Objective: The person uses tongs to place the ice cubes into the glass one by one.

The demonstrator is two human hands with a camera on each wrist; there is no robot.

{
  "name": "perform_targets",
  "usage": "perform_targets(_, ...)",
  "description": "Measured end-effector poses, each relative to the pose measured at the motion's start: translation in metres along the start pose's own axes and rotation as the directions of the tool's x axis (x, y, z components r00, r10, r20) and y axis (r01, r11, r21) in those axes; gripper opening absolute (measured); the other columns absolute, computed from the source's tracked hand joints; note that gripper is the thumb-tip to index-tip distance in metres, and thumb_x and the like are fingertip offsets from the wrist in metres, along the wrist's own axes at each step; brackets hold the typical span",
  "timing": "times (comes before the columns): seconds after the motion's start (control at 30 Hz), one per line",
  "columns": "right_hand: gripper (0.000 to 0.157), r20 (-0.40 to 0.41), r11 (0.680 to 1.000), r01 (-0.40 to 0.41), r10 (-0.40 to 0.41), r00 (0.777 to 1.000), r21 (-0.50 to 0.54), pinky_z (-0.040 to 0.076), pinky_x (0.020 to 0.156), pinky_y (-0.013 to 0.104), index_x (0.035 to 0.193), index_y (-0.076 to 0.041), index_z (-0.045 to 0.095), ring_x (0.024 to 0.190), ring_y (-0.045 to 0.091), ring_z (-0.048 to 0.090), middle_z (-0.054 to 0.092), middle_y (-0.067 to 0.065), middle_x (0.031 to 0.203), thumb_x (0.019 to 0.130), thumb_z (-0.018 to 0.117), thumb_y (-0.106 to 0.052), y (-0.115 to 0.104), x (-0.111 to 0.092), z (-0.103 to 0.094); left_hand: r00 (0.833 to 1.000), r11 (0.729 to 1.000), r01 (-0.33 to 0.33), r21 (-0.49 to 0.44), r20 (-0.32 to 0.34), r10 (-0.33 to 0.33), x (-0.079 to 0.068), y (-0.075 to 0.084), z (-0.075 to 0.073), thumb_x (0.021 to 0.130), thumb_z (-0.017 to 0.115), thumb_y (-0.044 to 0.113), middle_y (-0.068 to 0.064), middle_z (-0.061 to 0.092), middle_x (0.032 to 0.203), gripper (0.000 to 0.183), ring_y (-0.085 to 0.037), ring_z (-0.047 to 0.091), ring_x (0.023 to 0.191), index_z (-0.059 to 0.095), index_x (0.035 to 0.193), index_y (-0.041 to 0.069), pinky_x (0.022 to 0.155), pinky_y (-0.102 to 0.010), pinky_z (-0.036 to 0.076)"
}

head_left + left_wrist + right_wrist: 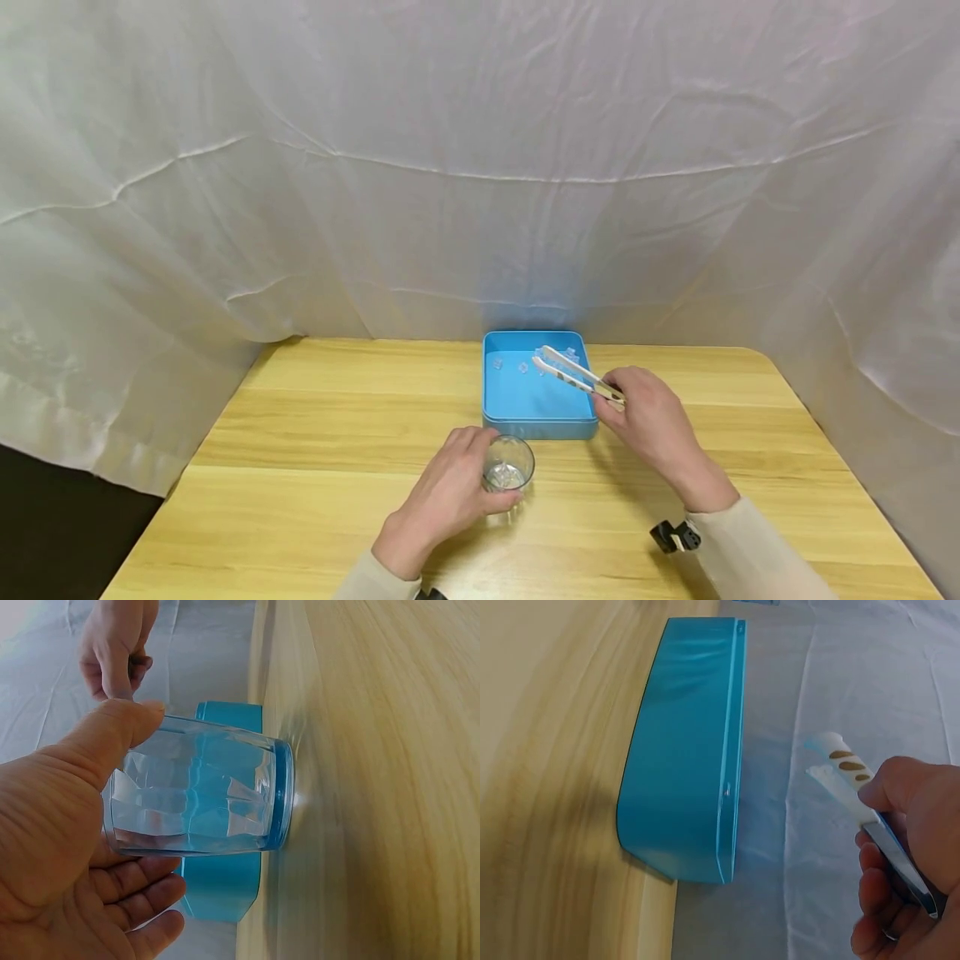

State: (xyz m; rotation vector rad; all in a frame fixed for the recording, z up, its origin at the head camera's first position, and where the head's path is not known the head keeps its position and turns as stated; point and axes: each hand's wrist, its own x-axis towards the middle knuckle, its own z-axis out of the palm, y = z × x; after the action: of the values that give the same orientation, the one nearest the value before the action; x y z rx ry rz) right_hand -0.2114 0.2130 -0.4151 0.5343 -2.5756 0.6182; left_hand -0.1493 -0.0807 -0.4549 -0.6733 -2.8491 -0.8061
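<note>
pale draped cloth (465, 233), wood-grain table (300, 500), hands (450, 492) (654, 421) half-curled, left round glass (512, 463), right round tongs (576, 369)

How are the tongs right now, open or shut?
Partly open: the tongs in the right hand show a clear gap at their ends in the head and right wrist views.

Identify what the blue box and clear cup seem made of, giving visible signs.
Blue box: perhaps painted metal or plastic, smooth with a soft sheen; faint reflections streak its wall. Clear cup: glass or hard clear plastic, glossy; the box shows through it.
</note>
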Motion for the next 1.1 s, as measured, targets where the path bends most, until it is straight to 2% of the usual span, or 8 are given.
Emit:
perform_targets(0.3, 0.019, 0.024, 0.997, -0.033, 0.035, 0.999, -0.074, 0.053, 0.067, 0.041, 0.099, 0.002, 0.071, 0.074, 0.025, 0.057, 0.068, 0.01, 0.086, 0.093, 0.073, -0.016, -0.002, 0.019, 0.015, 1.0, 1.0, -0.017, 0.006, -0.015, 0.017, 0.0, -0.003, 0.002, 0.082, 0.09, 0.046, -0.009, 0.066, 0.131, 0.078, -0.025, 0.058, 0.126, 0.06, 0.139, 0.003, 0.106, -0.041, 0.054)
perform_targets(0.6, 0.019, 0.052, 0.989, -0.071, 0.079, 0.996, -0.13, 0.048, 0.062, 0.038, 0.095, 0.004, 0.07, 0.07, 0.025, 0.053, 0.063, 0.01, 0.08, 0.092, 0.073, -0.015, 0.005, 0.027, 0.028, 1.0, 1.0, -0.01, -0.004, 0.003, 0.01, 0.0, -0.001, 0.002, 0.082, 0.089, 0.046, -0.01, 0.065, 0.133, 0.081, -0.025, 0.058, 0.128, 0.058, 0.142, 0.002, 0.107, -0.043, 0.054)
perform_targets(0.8, 0.023, 0.092, 0.979, -0.135, 0.15, 0.984, -0.152, 0.049, 0.06, 0.038, 0.099, 0.005, 0.069, 0.069, 0.025, 0.052, 0.062, 0.011, 0.081, 0.095, 0.072, -0.016, 0.009, 0.028, 0.031, 1.0, 1.0, -0.017, -0.002, -0.002, 0.017, 0.0, -0.001, 0.002, 0.081, 0.09, 0.047, -0.009, 0.066, 0.132, 0.081, -0.025, 0.058, 0.127, 0.058, 0.141, 0.002, 0.107, -0.042, 0.054)
perform_targets(1.1, 0.02, 0.192, 0.969, -0.17, 0.203, 0.96, -0.177, 0.044, 0.059, 0.033, 0.097, 0.004, 0.067, 0.07, 0.024, 0.052, 0.059, 0.009, 0.08, 0.096, 0.069, -0.017, 0.008, 0.03, 0.038, 1.0, 1.0, -0.023, -0.007, -0.007, 0.023, 0.0, -0.004, 0.002, 0.082, 0.09, 0.046, -0.009, 0.066, 0.13, 0.08, -0.024, 0.059, 0.124, 0.059, 0.14, 0.002, 0.105, -0.041, 0.055)
